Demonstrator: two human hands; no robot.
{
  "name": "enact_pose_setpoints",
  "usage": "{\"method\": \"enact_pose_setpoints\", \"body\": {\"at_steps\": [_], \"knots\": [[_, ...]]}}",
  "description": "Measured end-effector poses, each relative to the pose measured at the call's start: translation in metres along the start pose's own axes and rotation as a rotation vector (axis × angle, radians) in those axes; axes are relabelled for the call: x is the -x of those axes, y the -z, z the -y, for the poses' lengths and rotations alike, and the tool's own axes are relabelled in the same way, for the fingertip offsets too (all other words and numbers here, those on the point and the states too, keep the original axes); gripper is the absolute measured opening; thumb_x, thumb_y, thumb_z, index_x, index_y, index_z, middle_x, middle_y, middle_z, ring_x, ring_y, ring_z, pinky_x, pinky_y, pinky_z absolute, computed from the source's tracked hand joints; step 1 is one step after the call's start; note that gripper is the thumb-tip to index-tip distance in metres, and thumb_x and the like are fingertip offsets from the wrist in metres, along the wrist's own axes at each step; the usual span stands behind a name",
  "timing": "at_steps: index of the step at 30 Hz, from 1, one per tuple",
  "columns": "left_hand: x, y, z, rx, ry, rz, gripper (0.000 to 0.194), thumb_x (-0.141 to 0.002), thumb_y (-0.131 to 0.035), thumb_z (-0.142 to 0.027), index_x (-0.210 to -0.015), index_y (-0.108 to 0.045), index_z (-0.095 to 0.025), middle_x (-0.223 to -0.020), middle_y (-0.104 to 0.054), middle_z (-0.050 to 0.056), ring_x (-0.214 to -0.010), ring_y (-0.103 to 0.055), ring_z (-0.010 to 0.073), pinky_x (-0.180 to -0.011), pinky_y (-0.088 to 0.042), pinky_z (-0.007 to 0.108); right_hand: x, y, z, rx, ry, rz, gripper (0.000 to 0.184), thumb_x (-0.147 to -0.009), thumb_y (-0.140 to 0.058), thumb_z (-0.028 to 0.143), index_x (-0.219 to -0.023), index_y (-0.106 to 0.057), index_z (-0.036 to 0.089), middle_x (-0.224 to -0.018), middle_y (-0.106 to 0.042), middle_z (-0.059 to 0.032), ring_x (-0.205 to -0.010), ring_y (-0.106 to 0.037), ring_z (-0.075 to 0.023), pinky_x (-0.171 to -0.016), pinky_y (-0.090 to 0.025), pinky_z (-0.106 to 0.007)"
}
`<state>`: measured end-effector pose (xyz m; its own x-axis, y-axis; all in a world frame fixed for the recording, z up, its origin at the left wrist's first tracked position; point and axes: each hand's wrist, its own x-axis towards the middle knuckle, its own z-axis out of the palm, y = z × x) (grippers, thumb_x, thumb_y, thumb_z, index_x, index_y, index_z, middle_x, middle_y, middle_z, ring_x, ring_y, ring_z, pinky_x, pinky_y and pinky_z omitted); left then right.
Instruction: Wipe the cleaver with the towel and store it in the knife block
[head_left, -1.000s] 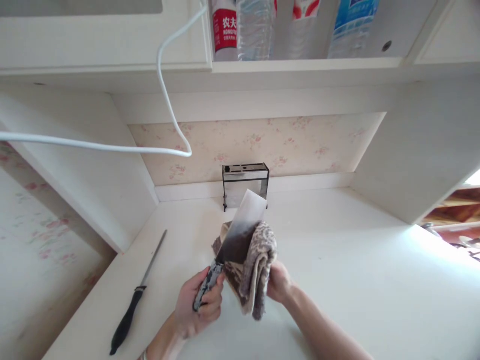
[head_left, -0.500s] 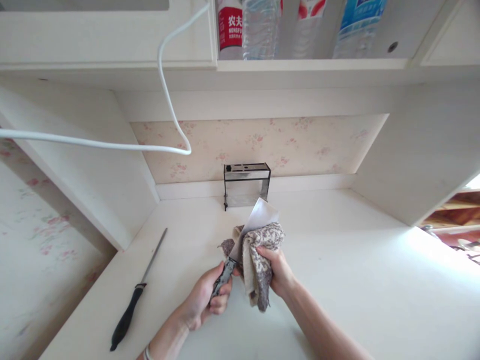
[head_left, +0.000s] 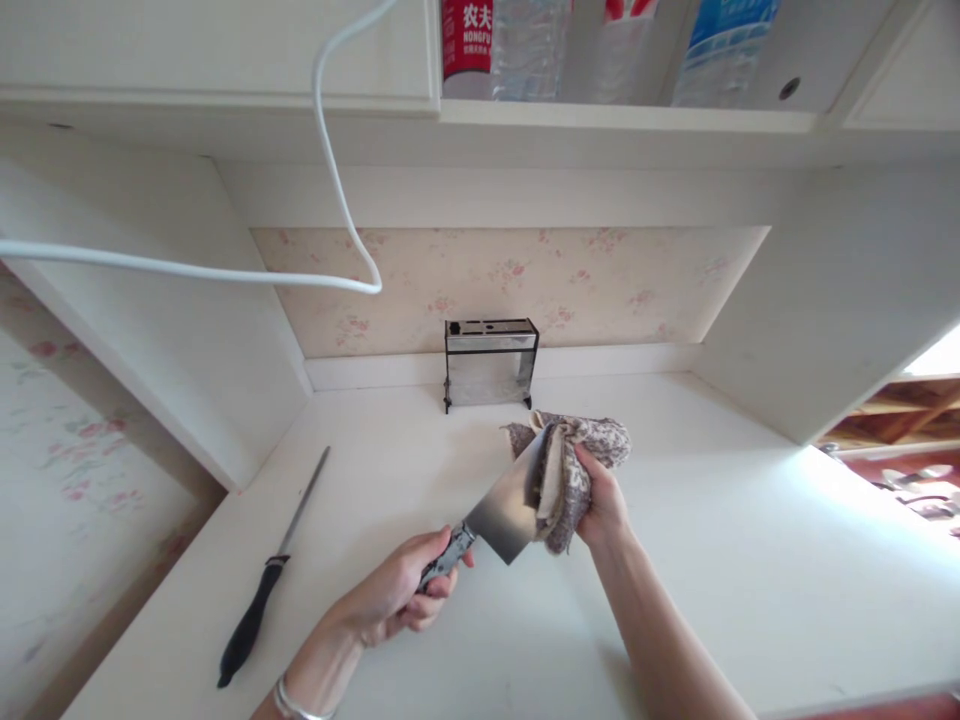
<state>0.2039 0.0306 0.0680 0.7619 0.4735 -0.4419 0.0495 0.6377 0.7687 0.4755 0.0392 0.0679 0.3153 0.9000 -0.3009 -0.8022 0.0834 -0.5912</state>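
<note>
My left hand (head_left: 420, 585) is wrapped round the grey patterned handle of a cleaver (head_left: 507, 508), whose wide metal blade points up and to the right. A brown and cream patterned cloth (head_left: 600, 440) is bunched in my right hand (head_left: 604, 500). Folds of the cloth lie around the far part of the blade and hide its tip. Both hands are above the white countertop (head_left: 465, 660). To the left, a sharpening steel (head_left: 259, 600) with a black handle lies on the counter, apart from my hands.
A metal-and-black knife holder-like frame (head_left: 491, 365) stands at the back wall. A white cable (head_left: 292, 280) hangs across the upper left. Overhead, a shelf (head_left: 622, 117) holds several plastic bottles (head_left: 529, 50). White side panels (head_left: 840, 270) bound the counter.
The cloth and my right hand have moved right, toward the blade's far end. More of the blade near the handle now shows, and the blade is tilted further right.
</note>
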Motion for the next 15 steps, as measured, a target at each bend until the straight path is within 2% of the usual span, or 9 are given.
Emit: {"method": "enact_pose_setpoints", "body": {"at_steps": [3, 6, 9, 12, 15], "knots": [[0.004, 0.003, -0.001, -0.079, -0.025, -0.021, 0.044, -0.091, -0.035, -0.054, -0.098, -0.055, -0.016, -0.062, -0.032, -0.007, -0.041, -0.013, 0.0028, -0.038, -0.008, 0.019, -0.008, 0.007, 0.01, -0.069, 0.03, -0.013, 0.014, -0.077, -0.066, 0.025, -0.088, -0.069, 0.016, -0.078, -0.074, -0.0042, -0.07, -0.07, -0.0217, -0.08, -0.058, -0.036], [0.008, 0.008, -0.002, -0.178, -0.073, -0.064, 0.043, -0.091, -0.036, -0.052, -0.098, -0.056, -0.015, -0.062, -0.035, -0.006, -0.041, -0.015, 0.0025, -0.038, -0.008, 0.02, -0.017, 0.017, 0.025, -0.175, 0.127, -0.036, 0.018, -0.082, -0.059, 0.027, -0.095, -0.068, 0.019, -0.085, -0.074, -0.002, -0.076, -0.071, -0.0189, -0.085, -0.055, -0.036], [0.008, 0.013, -0.002, -0.231, -0.197, -0.086, 0.039, -0.092, -0.038, -0.048, -0.097, -0.057, -0.013, -0.064, -0.04, -0.004, -0.041, -0.02, 0.0025, -0.038, -0.013, 0.02, -0.022, 0.024, 0.035, -0.253, 0.212, -0.028, 0.026, -0.086, -0.055, 0.034, -0.105, -0.066, 0.022, -0.094, -0.074, -0.0002, -0.086, -0.07, -0.0184, -0.09, -0.052, -0.038], [0.006, 0.016, 0.0, -0.255, -0.371, -0.084, 0.033, -0.092, -0.043, -0.043, -0.093, -0.057, -0.013, -0.066, -0.045, -0.002, -0.045, -0.027, 0.0035, -0.041, -0.02, 0.021, -0.02, 0.024, 0.033, -0.27, 0.186, 0.026, 0.032, -0.086, -0.053, 0.042, -0.108, -0.065, 0.023, -0.1, -0.072, -0.0011, -0.093, -0.068, -0.0205, -0.092, -0.051, -0.041], [0.005, 0.018, 0.001, -0.305, -0.489, -0.082, 0.03, -0.091, -0.046, -0.04, -0.093, -0.058, -0.013, -0.07, -0.049, 0.0, -0.047, -0.03, 0.004, -0.044, -0.024, 0.021, -0.016, 0.018, 0.023, -0.266, 0.104, 0.072, 0.03, -0.084, -0.055, 0.043, -0.102, -0.068, 0.022, -0.095, -0.073, -0.0019, -0.09, -0.069, -0.0216, -0.091, -0.051, -0.041]]}}
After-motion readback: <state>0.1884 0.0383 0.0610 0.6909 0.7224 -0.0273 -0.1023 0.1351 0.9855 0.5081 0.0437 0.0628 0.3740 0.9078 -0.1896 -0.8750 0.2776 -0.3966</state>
